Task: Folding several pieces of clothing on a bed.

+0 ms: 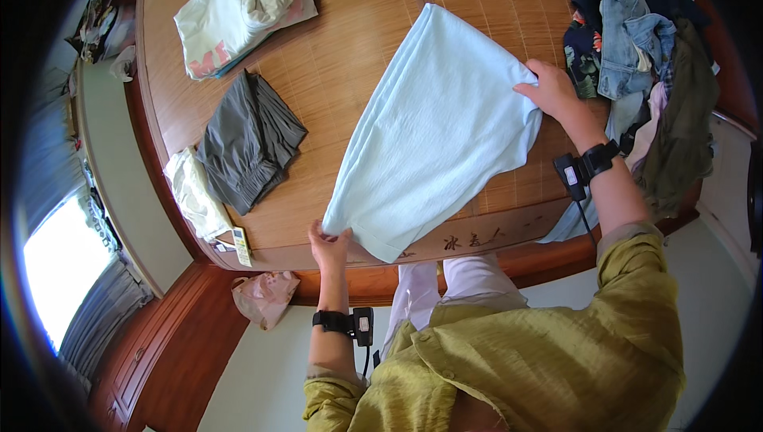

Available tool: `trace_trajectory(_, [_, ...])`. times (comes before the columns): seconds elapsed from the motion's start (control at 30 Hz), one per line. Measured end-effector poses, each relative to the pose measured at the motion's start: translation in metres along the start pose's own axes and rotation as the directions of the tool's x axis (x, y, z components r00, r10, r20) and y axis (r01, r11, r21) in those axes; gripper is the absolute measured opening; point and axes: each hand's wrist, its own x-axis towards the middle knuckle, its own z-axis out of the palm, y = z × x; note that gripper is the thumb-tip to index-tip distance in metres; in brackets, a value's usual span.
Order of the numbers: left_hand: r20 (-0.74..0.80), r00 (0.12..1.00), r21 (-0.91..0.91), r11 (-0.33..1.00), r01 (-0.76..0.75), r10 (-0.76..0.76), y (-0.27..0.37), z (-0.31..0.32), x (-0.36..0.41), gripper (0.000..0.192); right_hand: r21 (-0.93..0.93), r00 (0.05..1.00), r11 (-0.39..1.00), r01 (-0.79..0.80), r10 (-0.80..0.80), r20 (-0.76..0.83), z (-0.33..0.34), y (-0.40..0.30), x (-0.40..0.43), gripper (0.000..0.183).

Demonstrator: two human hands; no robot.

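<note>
A light blue cloth garment (438, 122), folded lengthwise, lies slanted across a woven bamboo mat (346, 26). My left hand (329, 248) pinches its near left corner at the mat's front border. At the garment's right edge, my right hand (551, 91) grips the fabric between thumb and fingers. The far corner points away from me. Which part of the garment is which, I cannot tell from this fold.
Grey shorts (250, 140), a white cloth item (194, 193) and a remote control (241, 246) lie at left. Behind them is a pile of pale clothes (232, 12). A heap with a denim jacket (623, 32) fills the right. A plastic bag (265, 298) sits below the bed's edge.
</note>
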Motion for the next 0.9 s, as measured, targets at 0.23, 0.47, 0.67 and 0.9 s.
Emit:
trace_trajectory(0.23, [0.176, 0.67, 0.262, 0.622, -0.738, 0.721, 0.067, 0.033, -0.028, 0.028, 0.201, 0.993, 0.978, -0.061, 0.079, -0.084, -0.005, 0.007, -0.007, 0.043])
trace_trajectory(0.47, [0.366, 0.504, 0.125, 0.496, -0.86, 0.782, 0.114, 0.088, -0.047, 0.036, 0.166, 0.999, 0.986, -0.033, 0.035, -0.007, -0.007, 0.001, 0.003, 0.047])
trace_trajectory(0.67, [0.12, 0.606, 0.224, 0.573, -0.788, 0.787, 0.073, 0.048, -0.011, 0.025, -0.07, 0.878, 0.953, 0.295, -0.299, -0.373, -0.003, -0.035, -0.03, 0.027])
trace_trajectory(0.9, [0.122, 0.807, 0.249, 0.77, -0.588, 0.577, 0.016, -0.016, 0.033, 0.027, 0.104, 0.745, 0.74, 0.665, -0.646, -0.167, 0.094, -0.117, -0.169, 0.02])
